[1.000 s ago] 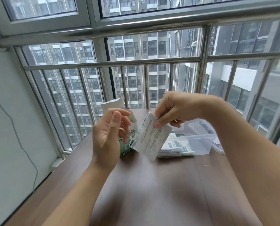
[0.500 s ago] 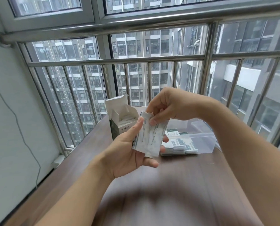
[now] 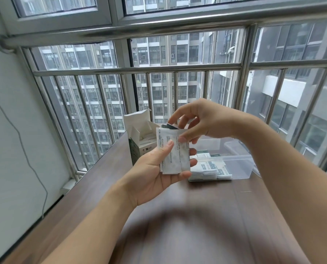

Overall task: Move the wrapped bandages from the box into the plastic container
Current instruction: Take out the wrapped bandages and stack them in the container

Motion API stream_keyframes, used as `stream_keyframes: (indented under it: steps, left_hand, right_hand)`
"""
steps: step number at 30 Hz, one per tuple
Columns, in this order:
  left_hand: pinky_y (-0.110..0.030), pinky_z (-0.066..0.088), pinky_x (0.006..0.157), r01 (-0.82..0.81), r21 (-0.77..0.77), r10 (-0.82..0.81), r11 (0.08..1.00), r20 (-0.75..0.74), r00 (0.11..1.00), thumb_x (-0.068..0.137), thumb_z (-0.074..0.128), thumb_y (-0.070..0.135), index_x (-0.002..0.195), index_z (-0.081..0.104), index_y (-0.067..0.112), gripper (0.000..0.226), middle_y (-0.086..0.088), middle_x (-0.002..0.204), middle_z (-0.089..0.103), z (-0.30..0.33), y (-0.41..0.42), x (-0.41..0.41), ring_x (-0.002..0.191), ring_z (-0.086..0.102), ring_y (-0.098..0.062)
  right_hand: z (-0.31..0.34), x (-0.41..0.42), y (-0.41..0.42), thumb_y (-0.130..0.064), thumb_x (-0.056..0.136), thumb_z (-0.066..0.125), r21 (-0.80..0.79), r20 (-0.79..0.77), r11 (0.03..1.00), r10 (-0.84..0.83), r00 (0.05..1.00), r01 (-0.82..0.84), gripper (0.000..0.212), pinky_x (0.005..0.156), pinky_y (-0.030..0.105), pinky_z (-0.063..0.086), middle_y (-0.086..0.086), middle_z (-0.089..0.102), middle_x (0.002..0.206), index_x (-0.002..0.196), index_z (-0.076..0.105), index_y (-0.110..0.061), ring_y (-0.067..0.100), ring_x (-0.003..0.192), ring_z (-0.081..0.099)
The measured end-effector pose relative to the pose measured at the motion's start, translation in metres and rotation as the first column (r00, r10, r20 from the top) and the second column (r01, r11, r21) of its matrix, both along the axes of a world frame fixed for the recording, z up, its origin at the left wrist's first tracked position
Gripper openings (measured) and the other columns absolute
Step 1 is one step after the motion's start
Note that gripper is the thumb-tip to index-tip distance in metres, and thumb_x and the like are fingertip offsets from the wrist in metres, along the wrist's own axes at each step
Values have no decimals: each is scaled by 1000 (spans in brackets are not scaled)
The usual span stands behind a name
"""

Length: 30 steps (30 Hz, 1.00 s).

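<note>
My left hand [image 3: 155, 168] holds a small stack of white wrapped bandages [image 3: 173, 151] upright above the table, thumb across the front and fingers behind. My right hand [image 3: 199, 121] is at the top of the stack, its thumb and fingers pinching the upper edges of the wrappers. The open white and green box [image 3: 139, 138] stands behind my left hand with its flaps up. The clear plastic container [image 3: 239, 161] lies to the right of the box, with several wrapped bandages [image 3: 210, 170] lying in its near part.
The brown wooden table [image 3: 197, 216] runs along a window with steel railing bars [image 3: 136, 69]. A white wall with a thin grey cable [image 3: 29, 159] is on the left. A clear lid [image 3: 257, 170] lies partly under the container's right side.
My left hand took the stack from below and now holds it in the palm. My right hand shifted from gripping the stack to pinching its top edge. The view moved up slightly.
</note>
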State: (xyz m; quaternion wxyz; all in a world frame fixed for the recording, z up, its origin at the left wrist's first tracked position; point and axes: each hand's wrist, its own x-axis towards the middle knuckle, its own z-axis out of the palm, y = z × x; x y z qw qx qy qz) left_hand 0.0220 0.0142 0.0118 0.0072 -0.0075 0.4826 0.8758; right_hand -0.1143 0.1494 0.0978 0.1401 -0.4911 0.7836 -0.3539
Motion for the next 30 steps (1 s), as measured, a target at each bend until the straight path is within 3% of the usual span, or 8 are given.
stream_keyframes:
  steps: [5, 13, 19, 24, 30]
  left_hand:
    - [-31, 62, 64, -14, -24, 14, 1000, -10, 1000, 87, 57, 26, 131, 56, 9, 47, -16, 110, 74, 0, 2, 2, 93, 75, -30]
    - [-32, 61, 55, -34, -114, 32, 993, -17, 999, 86, 61, 27, 133, 55, 7, 52, -15, 107, 73, -2, 3, 1, 96, 74, -32]
    - [-30, 62, 57, -23, -142, 19, 990, -26, 999, 88, 61, 22, 126, 61, 9, 40, -15, 113, 74, -3, 0, 1, 104, 72, -34]
    - [-28, 61, 59, -13, -145, 9, 989, -30, 1000, 91, 59, 21, 131, 60, 11, 41, -15, 117, 73, -2, -1, 1, 106, 72, -33]
    - [-28, 59, 58, 3, -232, -14, 973, -46, 999, 84, 65, 17, 119, 63, 10, 35, -9, 104, 75, -3, 1, 4, 98, 74, -28]
  right_hand:
    - [-1, 0, -1, -2, 74, 85, -76, 36, 997, 26, 999, -23, 45, 69, 28, 59, 7, 76, 88, 114, 72, -18, 18, 74, 73]
    - [-2, -1, 0, -8, 72, 85, -75, 81, 996, 58, 995, -52, 53, 65, 26, 56, 10, 76, 85, 121, 68, -19, 19, 72, 70]
    - [4, -1, 7, -6, 77, 82, -32, 79, 998, 54, 995, -52, 51, 68, 31, 59, 20, 74, 93, 124, 67, -21, 23, 74, 68]
    - [13, -5, 20, -5, 78, 79, -80, 144, 996, 36, 989, -24, 47, 66, 29, 59, 17, 75, 93, 122, 69, -20, 23, 75, 67]
    - [4, 8, 4, -3, 83, 76, -51, 147, 994, 104, 984, -97, 42, 65, 31, 61, 14, 75, 94, 122, 68, -16, 21, 74, 71]
